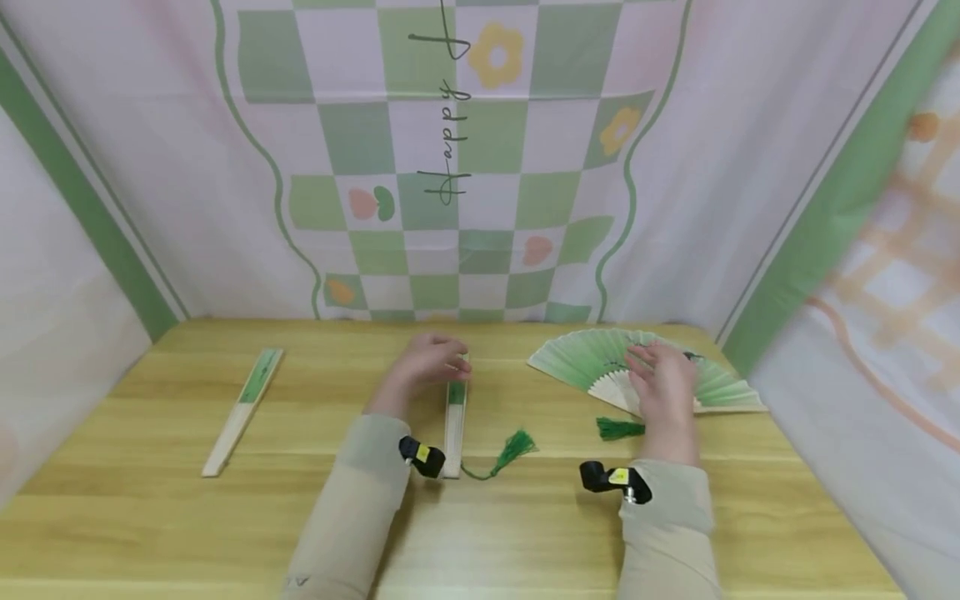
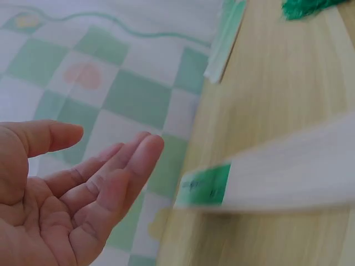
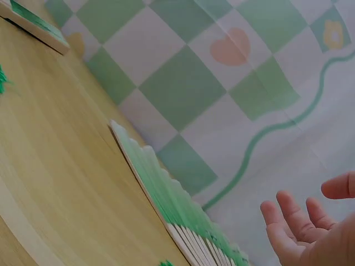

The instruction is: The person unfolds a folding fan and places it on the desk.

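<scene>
Green shows on the unfolded fan (image 1: 573, 356) at two o'clock on the bench (image 1: 540, 533), partly hidden by the right grip (image 1: 667, 379), loosely open and empty. Equally slack and empty, the left grip (image 1: 429, 358) hangs over the far end of a folded fan (image 1: 453, 429) mid-bench, its tassel (image 1: 515, 447) trailing toward three o'clock. I see another closed fan (image 1: 243, 412) at nine; checked cloth (image 1: 427, 137) hangs at twelve.

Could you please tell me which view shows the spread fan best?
Head view: the spread fan appears nearly whole, though the right hand hides part. The right wrist view shows it obliquely, cropped; the left wrist, only one end.
</scene>
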{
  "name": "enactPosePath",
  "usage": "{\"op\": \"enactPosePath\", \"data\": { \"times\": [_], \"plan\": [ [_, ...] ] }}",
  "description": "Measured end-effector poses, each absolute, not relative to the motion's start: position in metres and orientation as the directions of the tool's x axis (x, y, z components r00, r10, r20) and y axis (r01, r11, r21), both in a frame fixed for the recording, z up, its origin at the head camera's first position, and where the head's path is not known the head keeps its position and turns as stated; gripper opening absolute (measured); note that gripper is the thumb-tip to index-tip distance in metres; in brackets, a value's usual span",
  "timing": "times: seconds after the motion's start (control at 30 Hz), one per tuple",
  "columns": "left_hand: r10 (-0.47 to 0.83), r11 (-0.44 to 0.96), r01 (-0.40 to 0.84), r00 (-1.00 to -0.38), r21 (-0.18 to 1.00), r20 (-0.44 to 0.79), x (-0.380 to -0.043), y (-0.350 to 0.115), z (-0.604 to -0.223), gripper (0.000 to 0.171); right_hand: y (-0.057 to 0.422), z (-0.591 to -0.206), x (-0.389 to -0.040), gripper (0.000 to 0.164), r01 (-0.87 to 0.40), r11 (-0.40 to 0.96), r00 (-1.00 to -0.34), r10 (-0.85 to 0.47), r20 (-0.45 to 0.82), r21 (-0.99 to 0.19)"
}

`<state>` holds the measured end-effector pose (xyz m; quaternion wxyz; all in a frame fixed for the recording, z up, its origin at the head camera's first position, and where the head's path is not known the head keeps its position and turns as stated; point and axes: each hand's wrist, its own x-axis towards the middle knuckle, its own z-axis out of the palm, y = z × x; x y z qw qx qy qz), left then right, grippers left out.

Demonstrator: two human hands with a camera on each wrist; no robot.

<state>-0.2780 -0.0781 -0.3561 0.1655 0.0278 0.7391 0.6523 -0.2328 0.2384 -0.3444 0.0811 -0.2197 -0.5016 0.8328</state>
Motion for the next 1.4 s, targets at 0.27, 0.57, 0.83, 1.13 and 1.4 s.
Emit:
{"op": "enactPosePath", "data": {
  "times": [0.27,0.57,0.83,1.13,1.4],
  "plan": [
    [0.148,0.249,-0.173,-0.966,0.953,-0.214,-0.272,-0.107,-0.364,0.037,0.197,-0.34,-0.242,0.037,0.19,-0.307,-0.96,0.142,-0.242,-0.933],
    [0.139,0.294,-0.215,-0.955,0.932,-0.264,-0.27,-0.11,-0.379,0.042,0.143,-0.364,-0.252,0.052,0.263,-0.127,-0.96,-0.134,-0.246,-0.956],
    [0.155,0.188,-0.296,-0.932,0.936,-0.326,-0.27,-0.105,-0.396,0.048,0.114,-0.383,-0.247,0.058,0.324,-0.097,-0.921,-0.259,-0.291,-0.941],
    [0.191,0.093,-0.335,-0.918,0.938,-0.347,-0.271,-0.105,-0.392,0.046,0.095,-0.387,-0.246,0.06,0.387,-0.185,-0.889,-0.336,-0.312,-0.903],
    [0.185,0.023,-0.368,-0.912,0.93,-0.366,-0.273,-0.104,-0.393,0.044,0.089,-0.388,-0.25,0.06,0.429,-0.31,-0.891,-0.297,-0.342,-0.848]
  ]
}}
